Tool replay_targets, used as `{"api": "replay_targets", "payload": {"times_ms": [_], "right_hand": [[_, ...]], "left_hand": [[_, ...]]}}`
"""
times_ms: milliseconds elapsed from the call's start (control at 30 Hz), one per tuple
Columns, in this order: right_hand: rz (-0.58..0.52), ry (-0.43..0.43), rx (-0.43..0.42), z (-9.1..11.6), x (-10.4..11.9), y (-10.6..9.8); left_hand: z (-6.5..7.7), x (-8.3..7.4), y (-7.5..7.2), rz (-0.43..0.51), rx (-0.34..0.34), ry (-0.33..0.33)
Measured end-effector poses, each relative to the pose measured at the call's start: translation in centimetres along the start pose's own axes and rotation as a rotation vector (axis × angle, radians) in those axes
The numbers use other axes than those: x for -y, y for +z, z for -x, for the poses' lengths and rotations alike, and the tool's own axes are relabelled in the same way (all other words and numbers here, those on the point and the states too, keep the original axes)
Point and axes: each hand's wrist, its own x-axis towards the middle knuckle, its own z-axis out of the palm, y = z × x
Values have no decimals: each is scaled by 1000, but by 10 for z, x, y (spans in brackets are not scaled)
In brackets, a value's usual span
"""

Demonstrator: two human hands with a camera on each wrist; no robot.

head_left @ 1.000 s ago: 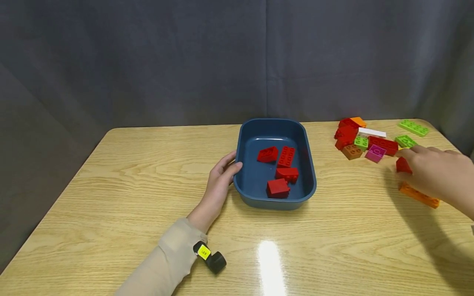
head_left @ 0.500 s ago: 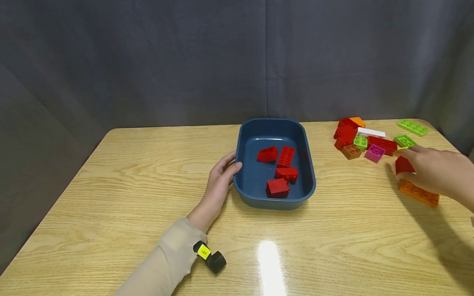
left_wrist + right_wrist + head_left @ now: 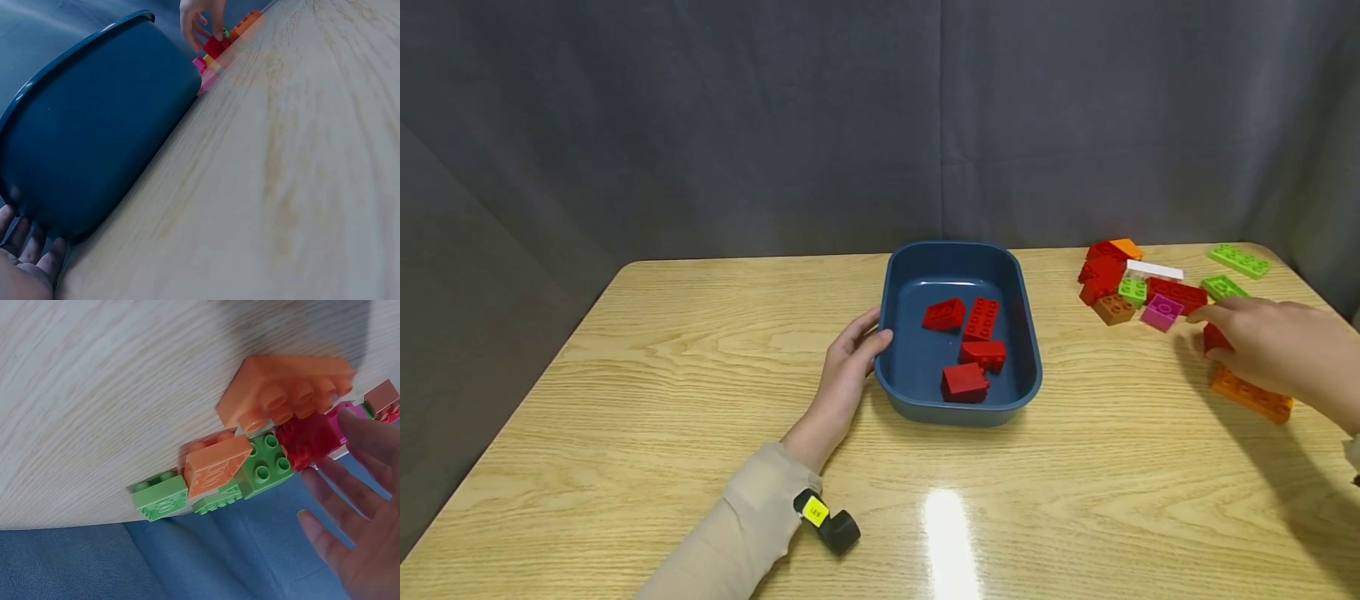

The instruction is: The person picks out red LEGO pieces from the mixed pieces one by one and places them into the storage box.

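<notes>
My left hand (image 3: 842,371) holds the near-left side of a blue bin (image 3: 951,412), thumb at the rim and fingers against the outer wall (image 3: 100,119). Several red toy building bricks (image 3: 964,383) lie inside the bin. At the far right, my right hand (image 3: 1273,346) pinches a red brick (image 3: 1216,337) between thumb and fingers, partly hiding it. Close by in the right wrist view, an orange brick (image 3: 281,387) and a green brick (image 3: 265,465) flank that red brick (image 3: 307,440).
Left of the right hand is a cluster of loose bricks: red (image 3: 1101,271), white (image 3: 1153,271), brown (image 3: 1114,308) and magenta (image 3: 1162,312). Green plates (image 3: 1238,260) lie near the table's back right corner. A dark curtain (image 3: 940,125) hangs behind the table (image 3: 685,358).
The right hand's fingers have shifted slightly left over the red brick, and the yellow bit beside it is now covered. Left hand and bin stay in place.
</notes>
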Motion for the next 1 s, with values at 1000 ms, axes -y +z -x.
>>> {"api": "replay_targets", "payload": {"times_ms": [1000], "right_hand": [[48,-38,9,-15,-5,15]], "left_hand": [[1,-1,1,-11,-1,-5]]}}
